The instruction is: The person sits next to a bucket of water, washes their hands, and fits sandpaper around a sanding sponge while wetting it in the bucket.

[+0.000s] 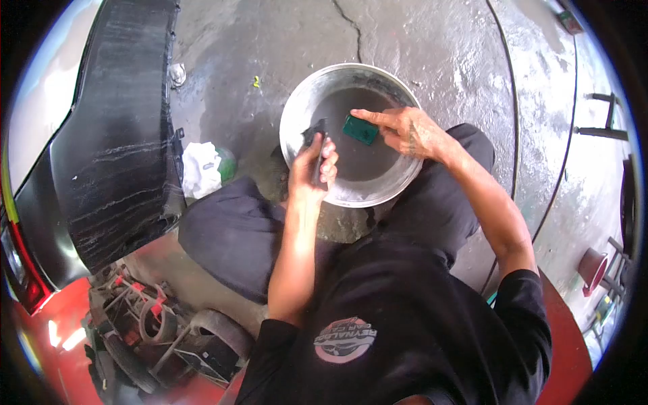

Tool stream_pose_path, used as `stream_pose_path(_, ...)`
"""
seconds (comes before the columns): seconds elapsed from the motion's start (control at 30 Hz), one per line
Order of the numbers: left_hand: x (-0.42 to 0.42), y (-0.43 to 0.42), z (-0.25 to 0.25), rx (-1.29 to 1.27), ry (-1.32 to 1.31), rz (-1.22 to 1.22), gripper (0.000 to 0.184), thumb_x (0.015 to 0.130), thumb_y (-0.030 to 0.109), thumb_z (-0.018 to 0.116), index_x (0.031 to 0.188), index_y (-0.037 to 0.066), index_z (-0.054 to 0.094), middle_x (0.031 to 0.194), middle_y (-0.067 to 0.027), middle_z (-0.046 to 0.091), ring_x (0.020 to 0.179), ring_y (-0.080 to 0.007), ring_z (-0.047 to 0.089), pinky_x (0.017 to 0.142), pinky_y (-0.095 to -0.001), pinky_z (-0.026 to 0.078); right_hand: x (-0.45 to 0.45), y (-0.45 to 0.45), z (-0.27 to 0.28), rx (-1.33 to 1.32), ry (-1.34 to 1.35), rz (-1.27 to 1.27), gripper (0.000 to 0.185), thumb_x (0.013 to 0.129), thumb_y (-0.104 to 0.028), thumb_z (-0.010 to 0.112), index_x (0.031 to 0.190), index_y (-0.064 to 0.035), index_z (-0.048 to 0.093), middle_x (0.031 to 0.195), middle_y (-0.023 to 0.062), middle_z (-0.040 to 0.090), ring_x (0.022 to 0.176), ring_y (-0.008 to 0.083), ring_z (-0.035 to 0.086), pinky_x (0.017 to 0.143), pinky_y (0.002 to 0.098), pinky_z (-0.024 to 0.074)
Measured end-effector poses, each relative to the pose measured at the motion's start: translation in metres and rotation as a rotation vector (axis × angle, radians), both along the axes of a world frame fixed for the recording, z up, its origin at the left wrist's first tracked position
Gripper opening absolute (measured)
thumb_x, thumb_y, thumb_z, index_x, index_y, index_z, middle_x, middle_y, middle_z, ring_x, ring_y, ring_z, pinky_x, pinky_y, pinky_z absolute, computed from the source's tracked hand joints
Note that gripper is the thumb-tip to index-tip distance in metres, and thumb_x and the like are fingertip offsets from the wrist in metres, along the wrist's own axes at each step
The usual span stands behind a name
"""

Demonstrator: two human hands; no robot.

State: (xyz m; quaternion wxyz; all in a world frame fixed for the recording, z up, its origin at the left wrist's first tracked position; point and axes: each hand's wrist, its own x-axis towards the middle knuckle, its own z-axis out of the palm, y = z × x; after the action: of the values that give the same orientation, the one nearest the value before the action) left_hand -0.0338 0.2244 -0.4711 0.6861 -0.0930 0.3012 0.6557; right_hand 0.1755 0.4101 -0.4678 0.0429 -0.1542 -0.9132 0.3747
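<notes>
A round metal basin [297, 95] holding murky grey water stands on the floor in front of me, near my knees. Above its left side my left hand [313, 165] is closed around a dark, thin piece [316, 129], which looks like wet sandpaper, though its kind is not certain. Over the water, my right hand [409, 129] grips a green rectangular block [360, 130] by its edge. The index finger lies stretched along the block's top side, and the other fingers are partly hidden.
A dark car body panel [121, 115] with wet streaks stands at left. A crumpled white cloth [200, 169] lies by a green round object [225, 165]. Black hoses [513, 101] cross the wet floor; a reddish bucket [592, 268] is at right, a jumble of wheeled parts [158, 324] lower left.
</notes>
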Motion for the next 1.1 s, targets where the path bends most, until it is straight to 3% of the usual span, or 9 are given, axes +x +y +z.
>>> stream_pose_path(0.1,-0.007,0.007,0.007,-0.025,0.358,0.052,0.030,0.105,0.034,0.058,0.105,0.004,0.059,0.089,-0.0069,0.063,0.065,-0.0121,0.061,0.046,-0.0221,0.050,-0.006,-0.007,0.018,-0.929,0.239,-0.111,0.074,0.086,-0.010,0.058,0.158,-0.0185,0.040,0.122,0.0167,0.069,0.087,0.0289,0.073,0.080,0.0376,0.0594)
stream_pose_path(0.13,0.005,0.015,0.024,-0.082,0.538,0.168,0.028,0.103,0.032,0.063,0.112,0.005,0.062,0.095,-0.0071,0.068,0.073,-0.0124,0.065,0.059,-0.0253,0.054,-0.007,-0.009,0.016,-1.210,0.278,-0.125,0.069,0.094,-0.017,0.056,0.159,-0.0109,0.034,0.138,0.0185,0.062,0.107,0.0305,0.070,0.094,0.0413,0.0556)
stream_pose_path(0.27,0.013,0.022,0.024,-0.110,0.534,0.330,0.027,0.098,0.024,0.071,0.115,0.004,0.066,0.098,-0.0053,0.071,0.080,-0.0138,0.067,0.071,-0.0278,0.056,-0.020,-0.034,-0.005,-1.745,0.681,-0.177,0.072,0.103,-0.033,0.053,0.162,-0.0056,0.022,0.155,0.0215,0.046,0.142,0.0345,0.045,0.113,0.0537,0.0374)
stream_pose_path(0.5,0.043,0.042,0.006,-0.247,1.442,0.218,0.019,0.091,0.013,0.078,0.100,-0.002,0.071,0.086,-0.0047,0.072,0.077,-0.0109,0.063,0.071,-0.0284,0.053,-0.034,-0.080,-0.022,-1.687,0.578,-0.414,0.080,0.098,-0.035,0.061,0.162,-0.0049,0.023,0.155,0.0164,0.045,0.142,0.0248,0.043,0.120,0.0402,0.0289)
stream_pose_path(0.63,0.043,0.052,0.017,-0.207,0.906,0.271,0.023,0.094,0.020,0.075,0.100,-0.002,0.070,0.083,-0.0098,0.074,0.070,-0.0189,0.069,0.067,-0.0338,0.055,-0.029,-0.095,-0.014,-1.538,0.621,-0.439,0.077,0.098,-0.025,0.059,0.163,-0.0040,0.022,0.152,0.0135,0.048,0.141,0.0229,0.043,0.120,0.0361,0.0257)
stream_pose_path(0.83,-0.007,0.041,-0.040,-0.224,0.202,0.197,0.034,0.100,0.040,0.067,0.099,0.006,0.070,0.067,-0.0007,0.060,0.050,-0.0104,0.053,0.044,-0.0215,0.044,-0.022,-0.066,-0.014,-1.813,0.925,-0.370,0.070,0.101,-0.024,0.052,0.161,-0.0111,0.018,0.148,0.0288,0.050,0.139,0.0435,0.047,0.120,0.0537,0.0307)
stream_pose_path(0.97,-0.001,0.035,-0.014,-0.095,0.365,0.221,0.038,0.099,0.039,0.068,0.109,0.002,0.069,0.076,-0.0018,0.067,0.061,-0.0100,0.063,0.053,-0.0220,0.051,-0.018,-0.059,-0.012,-1.814,0.958,-0.385,0.074,0.098,-0.033,0.056,0.162,-0.0158,0.022,0.158,0.0236,0.039,0.142,0.0414,0.043,0.121,0.0521,0.0300)
stream_pose_path(1.03,0.032,0.050,0.020,-0.375,0.605,0.163,0.027,0.098,0.025,0.071,0.114,0.004,0.068,0.098,-0.0071,0.072,0.072,-0.0145,0.066,0.057,-0.0308,0.056,-0.026,-0.058,-0.012,-1.791,0.940,-0.376,0.075,0.098,-0.033,0.057,0.162,-0.0164,0.022,0.158,0.0220,0.038,0.141,0.0400,0.045,0.120,0.0513,0.0306)
stream_pose_path(1.1,0.043,0.047,0.001,-0.202,0.752,0.240,0.021,0.095,0.014,0.073,0.110,0.000,0.072,0.096,-0.0078,0.073,0.081,-0.0154,0.068,0.068,-0.0292,0.054,-0.029,-0.066,-0.008,-1.791,0.931,-0.386,0.071,0.099,-0.027,0.055,0.161,-0.0156,0.022,0.154,0.0209,0.044,0.138,0.0408,0.047,0.120,0.0521,0.0293)
